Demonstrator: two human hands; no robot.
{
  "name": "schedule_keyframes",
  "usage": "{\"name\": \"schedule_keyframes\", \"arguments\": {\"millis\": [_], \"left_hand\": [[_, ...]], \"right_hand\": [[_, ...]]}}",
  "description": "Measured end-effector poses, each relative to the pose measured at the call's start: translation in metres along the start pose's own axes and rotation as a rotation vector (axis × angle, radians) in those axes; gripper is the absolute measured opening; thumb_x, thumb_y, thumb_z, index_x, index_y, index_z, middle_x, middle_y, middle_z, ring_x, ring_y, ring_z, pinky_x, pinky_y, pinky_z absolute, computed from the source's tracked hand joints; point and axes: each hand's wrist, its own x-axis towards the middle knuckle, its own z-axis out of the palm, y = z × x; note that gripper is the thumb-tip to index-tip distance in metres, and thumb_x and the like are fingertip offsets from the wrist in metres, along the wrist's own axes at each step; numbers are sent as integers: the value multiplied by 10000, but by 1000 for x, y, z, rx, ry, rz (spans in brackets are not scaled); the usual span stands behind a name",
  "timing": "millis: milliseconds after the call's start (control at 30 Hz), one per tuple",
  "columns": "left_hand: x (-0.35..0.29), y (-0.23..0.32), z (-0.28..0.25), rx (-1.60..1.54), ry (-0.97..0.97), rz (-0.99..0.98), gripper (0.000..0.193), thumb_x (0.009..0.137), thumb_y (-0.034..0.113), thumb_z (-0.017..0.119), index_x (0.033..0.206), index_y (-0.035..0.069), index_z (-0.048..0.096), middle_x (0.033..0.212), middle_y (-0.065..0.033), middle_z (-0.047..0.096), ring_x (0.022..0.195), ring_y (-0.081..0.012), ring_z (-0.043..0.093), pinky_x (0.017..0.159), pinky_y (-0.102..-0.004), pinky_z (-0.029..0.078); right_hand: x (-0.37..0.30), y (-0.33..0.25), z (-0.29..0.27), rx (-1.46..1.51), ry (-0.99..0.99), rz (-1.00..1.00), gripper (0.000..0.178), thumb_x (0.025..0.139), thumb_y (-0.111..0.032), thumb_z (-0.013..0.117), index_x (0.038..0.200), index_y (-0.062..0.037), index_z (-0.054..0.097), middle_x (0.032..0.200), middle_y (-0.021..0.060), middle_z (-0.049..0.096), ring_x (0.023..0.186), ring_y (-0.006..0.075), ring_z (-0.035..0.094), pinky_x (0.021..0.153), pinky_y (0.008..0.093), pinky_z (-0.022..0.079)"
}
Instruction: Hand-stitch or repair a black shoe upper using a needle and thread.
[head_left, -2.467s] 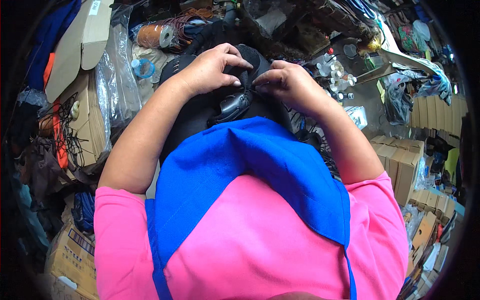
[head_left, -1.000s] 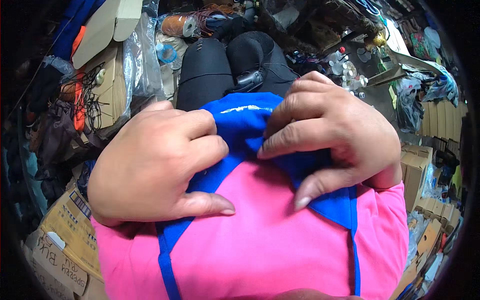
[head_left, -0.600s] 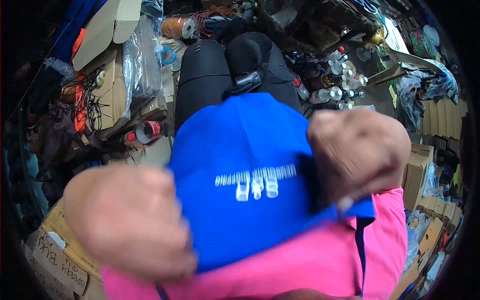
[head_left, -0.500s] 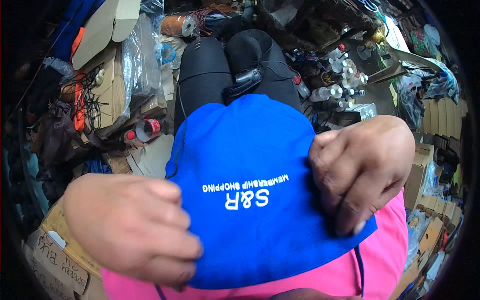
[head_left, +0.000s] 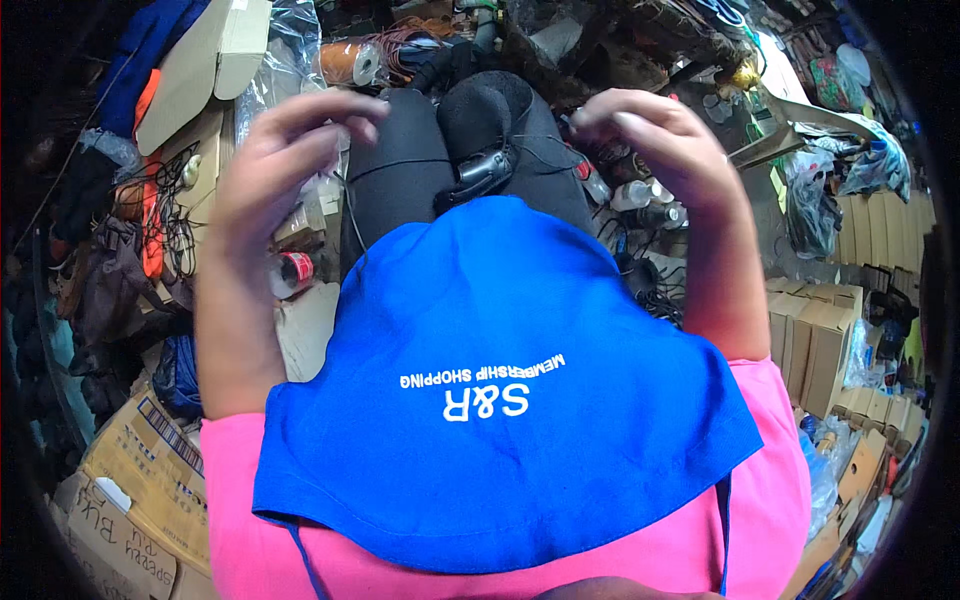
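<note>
While the blue apron [head_left: 500, 320] drapes over the chest and lap, I see both hands raised over the dark thighs [head_left: 395, 130]. The left hand [head_left: 285, 150] has its fingers loosely bent and spread; the right hand [head_left: 665, 137] curls inward, and I cannot tell whether it pinches anything. Just beyond the apron, a black item [head_left: 485, 172] sits between the thighs.

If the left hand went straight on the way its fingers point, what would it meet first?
The left hand would likely meet the black-clad left knee, though depth is unclear; it might pass above.
</note>
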Motion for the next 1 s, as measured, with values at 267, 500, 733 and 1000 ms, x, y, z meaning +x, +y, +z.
{"name": "schedule_keyframes", "arguments": {"millis": [267, 500, 733, 1000], "left_hand": [[37, -104, 37, 983, 56, 279, 183, 770, 80, 696, 889, 16, 572, 1000, -110, 583, 849, -287, 616, 759, -351, 496], [27, -86, 3, 771, 154, -24, 132, 830, 88, 641, 919, 21, 571, 774, -82, 582, 753, -176, 577, 720, -300, 461], [40, -108, 25, 951, 6, 272, 167, 792, 110, 665, 928, 68, 579, 974, -115, 575, 840, -323, 619, 734, -417, 495], [11, -80, -37, 501, 155, -115, 124, 896, 113, 561, 860, 4, 513, 752, 3, 491, 722, -96, 489, 669, -285, 427]], "right_hand": [[8, 102, 5, -366, 187, 193, 292, 808, -215, 717, 1063, -80, 674, 853, -4, 551, 787, 83, 494, 702, 238, 412], [7, 99, 10, -474, 87, 177, 264, 731, -216, 791, 786, -42, 600, 869, 28, 481, 796, 136, 484, 684, 260, 404], [19, 102, -6, -241, 251, 161, 230, 806, -156, 681, 983, -21, 625, 979, 49, 567, 878, 118, 549, 805, 259, 450], [6, 95, 11, -509, 20, 142, 305, 712, -241, 802, 824, -44, 599, 847, 48, 489, 808, 169, 505, 701, 294, 423]]}}
